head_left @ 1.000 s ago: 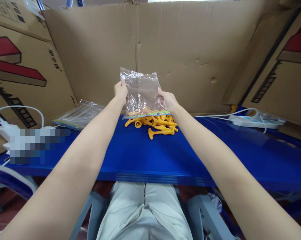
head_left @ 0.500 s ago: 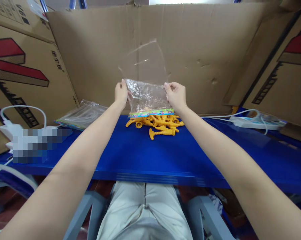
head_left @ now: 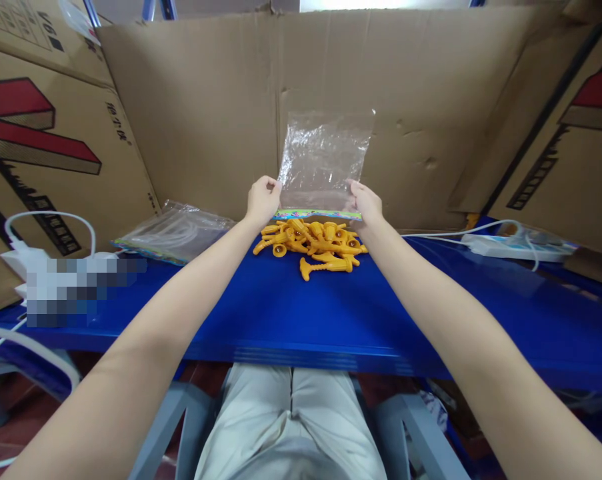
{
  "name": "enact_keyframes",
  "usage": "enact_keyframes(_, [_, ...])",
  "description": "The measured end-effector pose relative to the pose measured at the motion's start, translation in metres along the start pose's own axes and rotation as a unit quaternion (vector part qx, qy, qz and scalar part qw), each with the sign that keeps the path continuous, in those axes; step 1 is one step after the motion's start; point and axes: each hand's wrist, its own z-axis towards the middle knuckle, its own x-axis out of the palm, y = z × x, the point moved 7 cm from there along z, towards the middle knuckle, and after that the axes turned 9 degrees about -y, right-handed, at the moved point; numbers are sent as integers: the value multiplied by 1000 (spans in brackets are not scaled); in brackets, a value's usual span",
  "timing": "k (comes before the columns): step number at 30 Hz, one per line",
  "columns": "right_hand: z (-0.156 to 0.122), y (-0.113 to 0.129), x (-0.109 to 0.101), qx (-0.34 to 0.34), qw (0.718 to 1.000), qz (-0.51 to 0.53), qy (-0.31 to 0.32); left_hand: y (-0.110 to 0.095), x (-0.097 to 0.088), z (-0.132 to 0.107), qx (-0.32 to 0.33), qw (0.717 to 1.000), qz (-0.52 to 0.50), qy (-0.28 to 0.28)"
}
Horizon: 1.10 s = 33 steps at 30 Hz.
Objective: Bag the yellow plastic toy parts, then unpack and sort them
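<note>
A clear plastic bag (head_left: 325, 150) with a colourful printed strip along its lower edge is stretched upright between my hands. My left hand (head_left: 264, 200) pinches its left side, and my right hand (head_left: 367, 202) pinches the right side. Just below and behind the strip lies a pile of yellow plastic pieces (head_left: 313, 239), shaped like small handled tools with round ends. One yellow piece (head_left: 325, 267) rests at the front of the pile, nearer to me. Their exact kind is hard to make out.
More clear bags (head_left: 175, 230) lie flat on the blue table (head_left: 291, 313) at the left. White plugs and cables (head_left: 31, 260) stand at the left edge, a white power strip (head_left: 515, 247) at the right. Cardboard (head_left: 195, 100) walls in the back and sides.
Both hands have moved right and slightly down with the bag. Its loose upper part now stands spread more evenly above the hands, and more of the yellow pile shows.
</note>
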Motion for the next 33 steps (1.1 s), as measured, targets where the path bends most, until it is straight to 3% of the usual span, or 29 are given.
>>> enact_keyframes(3, [1,-7,-10,20,998,31,-42,-15,1,-15,153,982,107,31])
enact_keyframes(7, [5,-10,-19,4,996,53,-66,-45,23,-56,402,892,168,120])
enact_keyframes(10, [3,-9,-19,-21,998,56,-36,-60,40,-84,498,831,188,160])
enact_keyframes(12, [-1,-7,-18,-34,997,61,-17,-67,48,-93,518,817,199,159])
enact_keyframes(17, [-14,0,-18,-47,997,57,-8,-73,55,-89,510,818,226,138])
enact_keyframes(21, [-22,4,-17,-19,999,28,30,-58,40,-60,452,846,256,121])
enact_keyframes(25, [-20,0,-27,-1,999,-9,39,-28,-2,-18,346,880,310,98])
enact_keyframes(27, [-13,-7,-35,3,999,-32,24,-11,-29,1,301,883,347,95])
enact_keyframes(30, [-1,-25,-43,-4,996,-94,12,20,-68,23,244,852,447,121])
enact_keyframes(33, [5,-43,-44,-54,978,-200,27,61,-110,41,116,818,541,158])
